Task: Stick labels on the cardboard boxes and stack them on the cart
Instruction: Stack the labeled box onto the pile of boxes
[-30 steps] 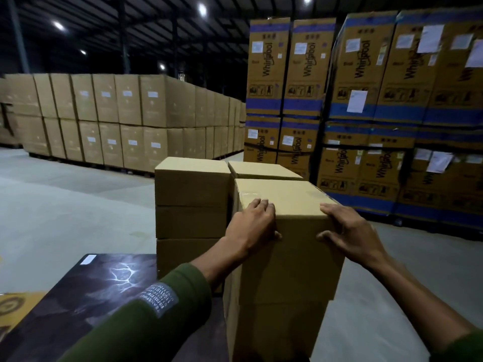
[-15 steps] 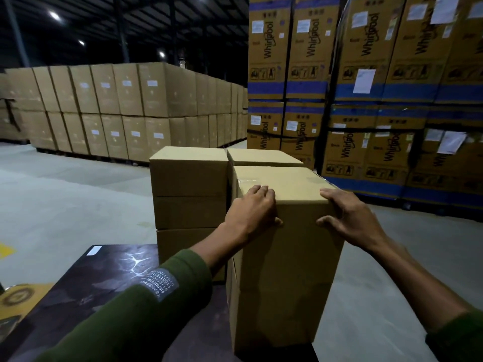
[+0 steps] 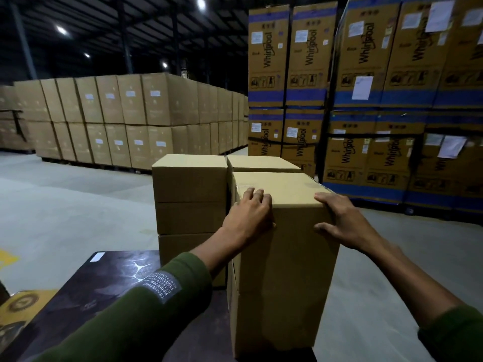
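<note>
A plain brown cardboard box [image 3: 292,259] tops the near stack on the dark cart deck [image 3: 104,288]. My left hand [image 3: 248,218] grips its near top edge at the left, fingers curled over onto the taped top. My right hand [image 3: 339,220] holds the right top corner, fingers over the edge and thumb on the front face. Another box [image 3: 274,325] sits under it. To the left stands a stack of three boxes [image 3: 189,178], and a further box top [image 3: 261,163] shows behind. I see no label on these boxes.
Rows of brown cartons on pallets [image 3: 130,113] line the far left. Tall blue-banded Whirlpool cartons [image 3: 366,100] stand close at the right. Grey concrete floor [image 3: 65,205] lies between. A yellow printed sheet [image 3: 21,307] sits at the cart's near left.
Both hands stay in the same grip on the top box. The box has barely shifted; mostly my view has tilted.
</note>
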Demonstrator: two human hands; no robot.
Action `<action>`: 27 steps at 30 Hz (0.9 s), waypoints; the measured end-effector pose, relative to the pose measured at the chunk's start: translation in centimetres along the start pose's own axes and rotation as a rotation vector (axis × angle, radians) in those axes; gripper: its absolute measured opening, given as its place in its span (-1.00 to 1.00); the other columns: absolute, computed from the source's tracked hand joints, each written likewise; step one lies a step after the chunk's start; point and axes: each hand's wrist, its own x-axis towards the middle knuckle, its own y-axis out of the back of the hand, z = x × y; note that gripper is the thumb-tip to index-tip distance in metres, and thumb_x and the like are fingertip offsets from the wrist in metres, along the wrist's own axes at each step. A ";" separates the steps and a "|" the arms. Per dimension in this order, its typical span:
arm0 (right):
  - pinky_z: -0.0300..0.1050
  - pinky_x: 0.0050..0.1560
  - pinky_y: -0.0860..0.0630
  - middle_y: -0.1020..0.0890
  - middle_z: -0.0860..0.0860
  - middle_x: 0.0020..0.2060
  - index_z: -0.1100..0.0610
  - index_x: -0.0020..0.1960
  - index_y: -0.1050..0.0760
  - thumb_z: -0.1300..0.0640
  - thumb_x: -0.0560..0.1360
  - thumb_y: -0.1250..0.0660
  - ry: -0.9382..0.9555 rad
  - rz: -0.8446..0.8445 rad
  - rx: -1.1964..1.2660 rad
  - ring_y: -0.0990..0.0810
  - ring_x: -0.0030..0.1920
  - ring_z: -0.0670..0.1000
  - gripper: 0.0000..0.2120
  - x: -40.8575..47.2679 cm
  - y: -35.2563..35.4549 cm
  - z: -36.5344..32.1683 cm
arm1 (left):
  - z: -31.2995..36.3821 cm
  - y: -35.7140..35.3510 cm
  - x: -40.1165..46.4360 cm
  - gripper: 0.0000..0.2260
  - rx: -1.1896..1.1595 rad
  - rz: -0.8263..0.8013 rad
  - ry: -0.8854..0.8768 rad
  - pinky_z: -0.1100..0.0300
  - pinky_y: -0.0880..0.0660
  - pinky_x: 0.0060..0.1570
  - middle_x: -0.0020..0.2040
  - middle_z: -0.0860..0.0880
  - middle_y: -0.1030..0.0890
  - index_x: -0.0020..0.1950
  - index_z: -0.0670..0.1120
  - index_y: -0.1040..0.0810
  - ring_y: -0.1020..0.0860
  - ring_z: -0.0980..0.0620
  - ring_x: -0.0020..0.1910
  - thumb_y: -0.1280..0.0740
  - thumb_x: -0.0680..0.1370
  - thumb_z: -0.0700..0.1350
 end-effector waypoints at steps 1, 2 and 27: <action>0.13 0.44 -0.29 -0.38 0.03 0.46 0.03 0.49 -0.30 0.08 0.39 -0.55 -0.002 -0.006 0.001 -0.27 0.47 0.06 -0.26 0.0 0.1 0.0 | 0.0 -0.2 -0.1 -0.33 0.003 0.009 0.003 -0.25 -0.42 0.31 0.56 -0.18 -0.17 0.52 -0.11 -0.18 -0.06 -0.20 0.56 -0.39 0.54 0.09; 0.12 0.43 -0.29 -0.38 0.03 0.46 0.03 0.49 -0.30 0.08 0.39 -0.55 -0.003 -0.006 0.002 -0.27 0.47 0.06 -0.26 0.0 0.1 0.0 | 0.0 -0.3 -0.2 -0.33 0.000 0.017 0.007 -0.25 -0.41 0.32 0.56 -0.18 -0.16 0.53 -0.11 -0.18 -0.06 -0.20 0.56 -0.40 0.54 0.07; 0.33 0.31 -0.37 -0.33 0.11 0.46 0.07 0.52 -0.23 -0.11 0.44 -0.47 -0.037 0.136 -0.084 -0.23 0.46 0.14 -0.23 -0.8 -0.9 -0.7 | -1.0 0.6 -2.0 -0.32 0.057 0.057 -0.036 -0.26 -0.12 0.48 0.62 -0.09 0.05 0.60 -0.08 -0.03 0.12 -0.10 0.59 -0.19 0.61 0.21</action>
